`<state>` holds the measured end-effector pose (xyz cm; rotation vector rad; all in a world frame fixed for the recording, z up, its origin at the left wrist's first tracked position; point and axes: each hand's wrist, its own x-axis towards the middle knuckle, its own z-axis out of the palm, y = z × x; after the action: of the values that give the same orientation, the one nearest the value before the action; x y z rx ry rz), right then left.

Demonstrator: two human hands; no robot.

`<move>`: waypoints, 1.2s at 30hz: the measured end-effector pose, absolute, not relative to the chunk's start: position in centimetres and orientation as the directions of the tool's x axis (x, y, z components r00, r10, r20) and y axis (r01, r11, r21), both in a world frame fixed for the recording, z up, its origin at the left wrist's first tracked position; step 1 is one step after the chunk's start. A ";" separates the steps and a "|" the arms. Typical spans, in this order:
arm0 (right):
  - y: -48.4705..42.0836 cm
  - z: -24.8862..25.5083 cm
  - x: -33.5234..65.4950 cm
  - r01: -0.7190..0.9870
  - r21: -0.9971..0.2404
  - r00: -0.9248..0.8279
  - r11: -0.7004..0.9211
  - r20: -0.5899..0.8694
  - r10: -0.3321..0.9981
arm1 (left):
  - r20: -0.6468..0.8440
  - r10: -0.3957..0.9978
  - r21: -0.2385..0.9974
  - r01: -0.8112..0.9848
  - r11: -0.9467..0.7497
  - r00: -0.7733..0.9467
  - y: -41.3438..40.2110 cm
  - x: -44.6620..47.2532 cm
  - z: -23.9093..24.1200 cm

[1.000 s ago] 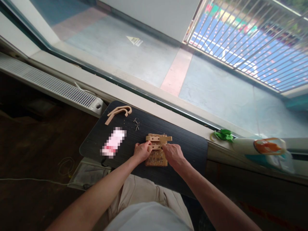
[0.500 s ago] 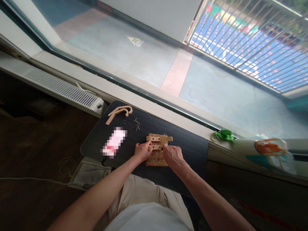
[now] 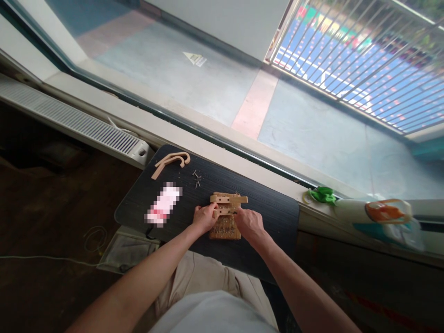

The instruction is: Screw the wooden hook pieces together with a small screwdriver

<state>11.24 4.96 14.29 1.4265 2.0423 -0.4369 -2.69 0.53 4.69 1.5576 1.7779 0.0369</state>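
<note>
A small wooden board [image 3: 224,229] lies on a black tabletop [image 3: 274,212] in front of me. Two wooden slats cross its far end: the far slat [image 3: 229,199] lies free, and the near slat [image 3: 225,212] is pinched at each end by my hands. My left hand [image 3: 204,218] grips its left end with curled fingers. My right hand [image 3: 250,224] grips its right end the same way. Both hands rest on the board.
Curved wooden pieces [image 3: 170,163] lie at the table's far left corner, several small screws [image 3: 197,178] near them, and a pink-white blurred object [image 3: 163,204] at left. A window sill behind holds a green item [image 3: 322,194] and a white bag [image 3: 378,215]. A radiator grille [image 3: 79,125] runs at left.
Almost nothing has moved; my right hand has closed in a little along the near slat. The board and slats lie where they were.
</note>
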 end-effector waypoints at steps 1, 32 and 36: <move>5.0 14.1 11.4 0.930 0.073 -0.234 0.360 -0.638 0.733 | -0.507 0.862 0.481 0.840 0.252 0.032 0.5 -2.7 4.7; 5.0 15.4 11.7 0.915 0.013 -0.313 0.402 -0.606 0.731 | -0.494 0.869 0.479 0.846 0.235 0.038 0.4 -2.8 4.5; 5.3 16.2 11.2 0.891 -0.022 -0.371 0.453 -0.612 0.699 | -0.496 0.868 0.479 0.843 0.244 0.031 0.3 -2.7 4.5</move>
<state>11.17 5.30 16.18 1.3248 2.1787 -0.4788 -2.72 0.28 4.49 1.5765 1.7851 0.0421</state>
